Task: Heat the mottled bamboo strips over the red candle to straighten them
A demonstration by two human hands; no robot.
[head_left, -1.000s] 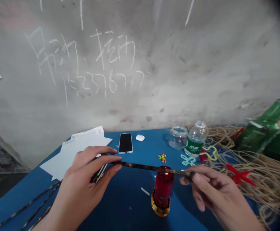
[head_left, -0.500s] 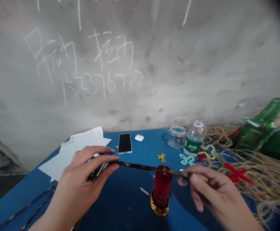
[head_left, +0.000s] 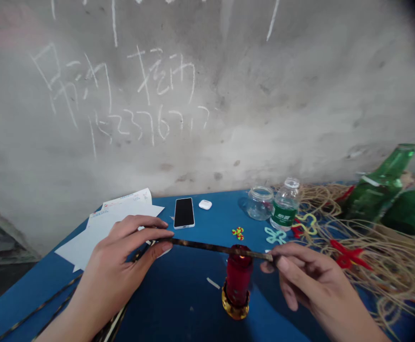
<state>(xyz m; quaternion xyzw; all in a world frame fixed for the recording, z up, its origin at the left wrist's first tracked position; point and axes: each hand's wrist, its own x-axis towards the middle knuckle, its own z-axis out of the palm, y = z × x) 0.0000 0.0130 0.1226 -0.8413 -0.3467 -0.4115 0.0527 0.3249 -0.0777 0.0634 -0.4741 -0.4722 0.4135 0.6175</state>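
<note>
Above the red candle (head_left: pixel 237 280), a dark strip (head_left: pixel 200 245) is spanning two hands: the left hand (head_left: pixel 125 254) is pinching one end, the right hand (head_left: pixel 310 280) is gripping the other. Beyond, a phone (head_left: pixel 184 213), a jar (head_left: pixel 259 206) and a bottle (head_left: pixel 284 213) are resting on the blue table (head_left: pixel 178 289); rope (head_left: pixel 396 270) is sprawling at the right.

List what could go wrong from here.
1. The dark strip crosses right over the orange glow at the top of the red candle holder; it might scorch or catch.
2. The right hand, pinching the strip's end near the glow, might get burned if it drifts inward.
3. The loose cord to the right could catch if the holder tipped that way.
</note>
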